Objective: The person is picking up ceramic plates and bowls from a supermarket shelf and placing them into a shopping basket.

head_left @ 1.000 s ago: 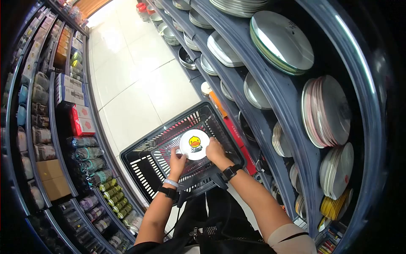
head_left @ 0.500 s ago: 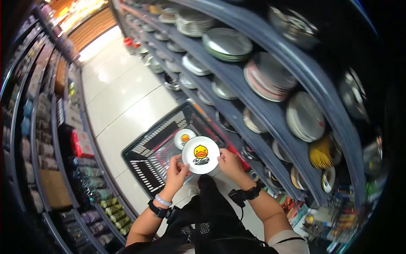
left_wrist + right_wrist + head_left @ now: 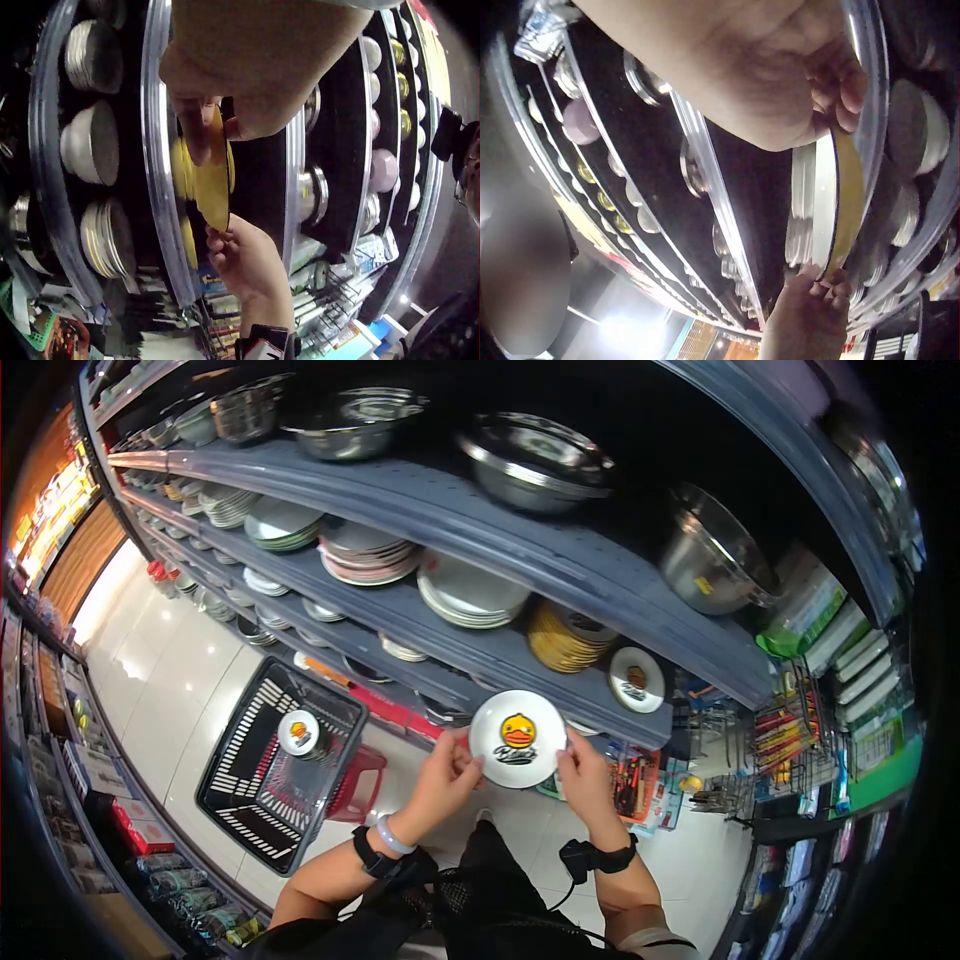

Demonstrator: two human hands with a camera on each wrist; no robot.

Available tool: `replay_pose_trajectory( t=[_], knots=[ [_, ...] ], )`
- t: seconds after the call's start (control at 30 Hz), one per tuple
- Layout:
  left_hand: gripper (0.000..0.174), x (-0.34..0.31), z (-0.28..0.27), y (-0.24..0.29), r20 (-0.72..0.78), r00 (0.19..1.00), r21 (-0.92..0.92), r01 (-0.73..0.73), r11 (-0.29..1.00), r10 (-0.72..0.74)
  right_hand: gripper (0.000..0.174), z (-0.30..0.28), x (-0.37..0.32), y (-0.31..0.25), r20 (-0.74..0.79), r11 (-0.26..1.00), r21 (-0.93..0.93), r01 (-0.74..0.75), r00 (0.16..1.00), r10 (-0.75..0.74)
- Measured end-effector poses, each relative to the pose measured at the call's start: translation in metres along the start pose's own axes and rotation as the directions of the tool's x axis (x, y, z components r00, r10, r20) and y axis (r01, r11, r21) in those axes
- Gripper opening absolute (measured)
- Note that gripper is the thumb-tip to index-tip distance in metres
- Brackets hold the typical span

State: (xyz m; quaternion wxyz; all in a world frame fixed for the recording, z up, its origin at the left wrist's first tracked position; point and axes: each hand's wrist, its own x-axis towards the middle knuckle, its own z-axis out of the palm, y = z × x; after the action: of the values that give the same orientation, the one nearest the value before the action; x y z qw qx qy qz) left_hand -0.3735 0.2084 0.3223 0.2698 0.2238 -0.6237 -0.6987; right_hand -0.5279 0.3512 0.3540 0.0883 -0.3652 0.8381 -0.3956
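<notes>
A round white plate (image 3: pixel 516 745) with a yellow duck face and black lettering is held up in front of the shelves. My left hand (image 3: pixel 440 780) pinches its left rim between thumb and fingers. On the opposite rim, my right hand (image 3: pixel 588 772) does the same. From the side, the left wrist view shows the plate's yellow underside (image 3: pixel 211 184). Beyond it on the shelf are a stack of yellow-edged plates (image 3: pixel 568 638) and another duck plate (image 3: pixel 636 680). White duck dishes (image 3: pixel 299 732) sit in the black shopping basket (image 3: pixel 343 712) at lower left.
A red stool (image 3: pixel 357 785) stands beside the basket. Shelves hold pink-edged plates (image 3: pixel 366 552), white plates (image 3: pixel 470 592) and steel bowls (image 3: pixel 537 463). Wire racks of utensils (image 3: pixel 790 745) are at the right. Packaged goods line the left shelving (image 3: pixel 140 825).
The view has swung right, toward the plate shelves. Both hands have lifted the duck plate out from over the basket to the shelf side, leaving other duck dishes in the basket.
</notes>
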Motion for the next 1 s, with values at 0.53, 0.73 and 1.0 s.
replay_pose_trajectory(
  t=[0.53, 0.73, 1.0],
  knots=[
    [0.021, 0.162, 0.195, -0.007, 0.115, 0.973, 0.554, -0.228, 0.8, 0.198, 0.028, -0.12, 0.102, 0.184, -0.266, 0.97, -0.237, 0.056, 0.956, -0.121],
    [0.019, 0.163, 0.198, -0.012, 0.105, 0.985, 0.678, -0.169, 0.715, 0.134, 0.03, -0.126, 0.103, 0.168, -0.173, 0.975, -0.187, 0.117, 0.973, -0.15],
    [0.023, 0.167, 0.198, -0.03, 0.146, 0.98, 0.722, -0.201, 0.663, 0.138, 0.032, -0.127, 0.104, 0.166, -0.151, 0.979, -0.187, 0.074, 0.983, -0.103]
  ],
)
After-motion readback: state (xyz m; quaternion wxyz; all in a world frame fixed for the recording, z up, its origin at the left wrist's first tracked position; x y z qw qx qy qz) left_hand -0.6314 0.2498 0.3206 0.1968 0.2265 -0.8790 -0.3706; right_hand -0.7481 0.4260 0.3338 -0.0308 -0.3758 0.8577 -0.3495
